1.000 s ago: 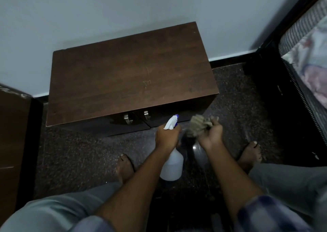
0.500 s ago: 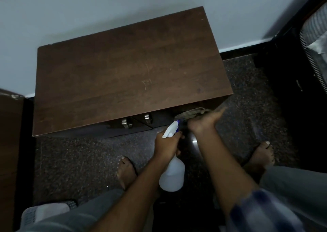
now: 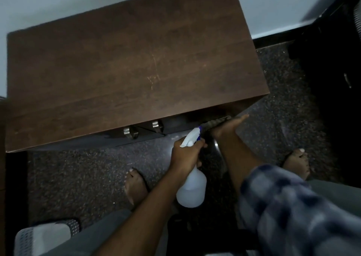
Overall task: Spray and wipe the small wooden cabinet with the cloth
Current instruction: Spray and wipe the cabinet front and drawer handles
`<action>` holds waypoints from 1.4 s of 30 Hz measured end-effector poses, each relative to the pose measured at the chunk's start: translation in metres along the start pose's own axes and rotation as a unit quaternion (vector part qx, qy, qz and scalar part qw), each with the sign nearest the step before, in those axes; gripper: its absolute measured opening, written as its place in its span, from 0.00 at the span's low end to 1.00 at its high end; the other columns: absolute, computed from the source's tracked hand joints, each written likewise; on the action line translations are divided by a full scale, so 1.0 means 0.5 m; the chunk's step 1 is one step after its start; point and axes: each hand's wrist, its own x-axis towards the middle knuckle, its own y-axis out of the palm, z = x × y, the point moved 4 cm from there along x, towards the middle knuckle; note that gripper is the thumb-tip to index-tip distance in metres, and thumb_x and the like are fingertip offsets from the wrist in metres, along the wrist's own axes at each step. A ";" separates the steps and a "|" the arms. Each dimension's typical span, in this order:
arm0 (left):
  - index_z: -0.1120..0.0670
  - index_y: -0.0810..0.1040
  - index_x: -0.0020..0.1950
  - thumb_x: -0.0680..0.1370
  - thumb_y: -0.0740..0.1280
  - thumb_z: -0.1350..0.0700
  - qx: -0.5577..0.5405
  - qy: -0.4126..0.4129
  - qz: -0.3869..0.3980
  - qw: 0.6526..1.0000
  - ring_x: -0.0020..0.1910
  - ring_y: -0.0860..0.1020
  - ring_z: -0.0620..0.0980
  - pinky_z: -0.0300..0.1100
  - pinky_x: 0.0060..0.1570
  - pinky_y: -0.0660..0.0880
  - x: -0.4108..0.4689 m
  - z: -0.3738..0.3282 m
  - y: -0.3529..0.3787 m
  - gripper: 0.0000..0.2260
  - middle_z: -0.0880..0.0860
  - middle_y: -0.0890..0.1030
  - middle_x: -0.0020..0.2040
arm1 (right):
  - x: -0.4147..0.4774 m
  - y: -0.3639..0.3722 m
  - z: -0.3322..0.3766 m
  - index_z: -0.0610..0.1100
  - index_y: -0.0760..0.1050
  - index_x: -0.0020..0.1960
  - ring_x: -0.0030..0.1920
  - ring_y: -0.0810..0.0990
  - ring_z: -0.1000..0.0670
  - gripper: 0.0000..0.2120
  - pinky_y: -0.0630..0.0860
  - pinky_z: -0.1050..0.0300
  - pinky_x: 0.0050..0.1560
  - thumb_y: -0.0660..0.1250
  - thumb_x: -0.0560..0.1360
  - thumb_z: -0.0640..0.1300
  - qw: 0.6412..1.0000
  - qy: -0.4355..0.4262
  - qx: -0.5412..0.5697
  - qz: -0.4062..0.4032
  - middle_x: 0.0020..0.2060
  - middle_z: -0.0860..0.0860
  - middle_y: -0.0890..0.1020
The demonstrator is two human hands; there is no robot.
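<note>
The small dark wooden cabinet (image 3: 136, 70) stands against the white wall, its bare top facing me and two metal door handles (image 3: 142, 129) on its front. My left hand (image 3: 185, 154) grips the neck of a white spray bottle (image 3: 192, 189) with a blue-tipped nozzle, held below the cabinet's front edge. My right hand (image 3: 227, 126) presses a grey-brown cloth (image 3: 214, 123) flat against the right part of the cabinet front, fingers straight. Most of the cloth is hidden behind the hand.
Dark speckled floor (image 3: 88, 169) lies in front of the cabinet, with my bare feet (image 3: 135, 187) on it. Dark furniture (image 3: 336, 80) stands close on the right and a brown wooden piece (image 3: 2, 138) on the left. A grey and white object (image 3: 43, 236) lies at lower left.
My right hand went from holding the bunched cloth in the air to pressing it flat on the cabinet front. The view moved closer to the cabinet; the bottle stayed in my left hand.
</note>
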 end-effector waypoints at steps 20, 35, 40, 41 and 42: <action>0.54 0.82 0.51 0.79 0.70 0.62 0.003 0.069 -0.034 0.997 0.29 0.75 0.50 0.40 0.29 0.72 0.042 0.048 0.006 0.04 0.54 0.78 0.33 | 0.022 -0.049 -0.035 0.45 0.71 0.74 0.69 0.74 0.35 0.46 0.66 0.36 0.71 0.53 0.71 0.77 0.999 -0.020 -0.001 0.043 0.69 0.38 0.76; 0.46 0.81 0.48 0.81 0.69 0.61 -0.007 0.072 -0.044 0.996 0.31 0.76 0.51 0.42 0.31 0.75 0.059 0.083 -0.014 0.09 0.54 0.78 0.35 | 0.103 -0.035 -0.012 0.48 0.78 0.64 0.56 0.81 0.38 0.43 0.77 0.38 0.55 0.40 0.75 0.76 0.996 -0.056 0.062 -0.010 0.56 0.43 0.84; 0.56 0.82 0.50 0.80 0.68 0.64 -0.020 0.065 -0.070 0.995 0.30 0.75 0.48 0.41 0.30 0.74 0.047 0.074 -0.026 0.05 0.53 0.79 0.34 | 0.092 -0.058 -0.104 0.46 0.78 0.56 0.49 0.85 0.43 0.27 0.81 0.47 0.54 0.52 0.80 0.66 0.999 0.012 -0.013 0.027 0.48 0.42 0.86; 0.56 0.82 0.49 0.80 0.68 0.65 -0.025 0.063 -0.065 0.996 0.29 0.75 0.49 0.42 0.31 0.74 0.038 0.067 -0.028 0.06 0.54 0.79 0.34 | 0.089 -0.071 -0.108 0.45 0.80 0.52 0.47 0.86 0.44 0.23 0.82 0.49 0.52 0.57 0.80 0.62 0.998 0.028 -0.031 0.045 0.47 0.42 0.86; 0.54 0.82 0.47 0.80 0.68 0.64 -0.029 0.061 -0.062 0.996 0.29 0.75 0.50 0.43 0.33 0.74 0.030 0.062 -0.032 0.07 0.56 0.79 0.34 | 0.086 -0.086 -0.110 0.45 0.81 0.47 0.43 0.85 0.46 0.19 0.82 0.54 0.47 0.63 0.77 0.60 0.997 0.046 -0.039 0.055 0.43 0.45 0.85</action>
